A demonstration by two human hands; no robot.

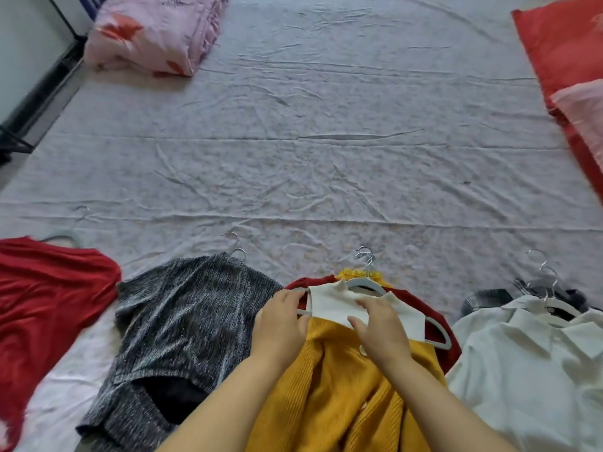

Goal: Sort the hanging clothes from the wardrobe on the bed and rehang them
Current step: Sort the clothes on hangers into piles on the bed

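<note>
A mustard-yellow knit cardigan (339, 386) lies at the near edge of the bed, on top of a dark red garment (421, 305). Across its top lies a white garment (329, 305) on a pale grey hanger (365, 283). My left hand (280, 321) grips the hanger's left end and the white fabric there. My right hand (378, 327) pinches the white fabric at the cardigan's collar. To the left lie a grey speckled knit top (186, 321) and a red garment (42, 295), to the right a white shirt (528, 360), each with a hanger.
The wrinkled pale sheet (310, 158) covers the bed beyond the clothes. A folded pink quilt (153, 34) sits at the far left corner, red and pink pillows (574, 76) along the right edge. A dark frame (36, 93) stands left of the bed.
</note>
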